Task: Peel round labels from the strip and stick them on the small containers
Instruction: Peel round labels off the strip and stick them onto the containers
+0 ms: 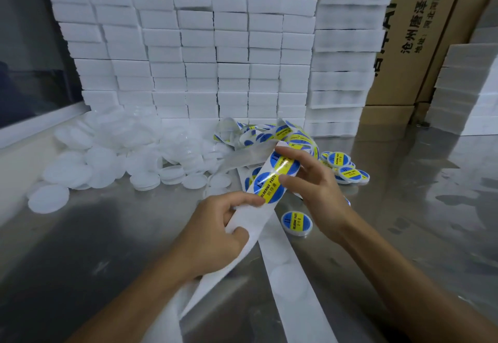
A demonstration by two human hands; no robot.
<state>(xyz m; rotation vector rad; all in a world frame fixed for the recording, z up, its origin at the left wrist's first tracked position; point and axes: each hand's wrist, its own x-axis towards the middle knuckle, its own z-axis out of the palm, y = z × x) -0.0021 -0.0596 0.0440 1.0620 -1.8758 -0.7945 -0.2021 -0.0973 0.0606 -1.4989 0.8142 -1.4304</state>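
A white backing strip (pixel 258 224) with round blue-and-yellow labels (pixel 269 187) runs between both hands over a steel table. My left hand (pixel 215 232) grips the bare part of the strip below the nearest label. My right hand (pixel 310 181) pinches the strip higher up, thumb and fingers on the labels' edge. A heap of unlabelled small white round containers (pixel 113 156) lies at the left. Several labelled containers (pixel 345 167) sit at the right, and one labelled container (pixel 297 222) lies alone under my right wrist.
The used strip trails down toward me across the steel table (pixel 431 208). A tangle of label strip (pixel 269 132) lies behind my hands. White foam blocks (pixel 202 54) are stacked in a wall at the back, with cardboard boxes (pixel 404 46) behind.
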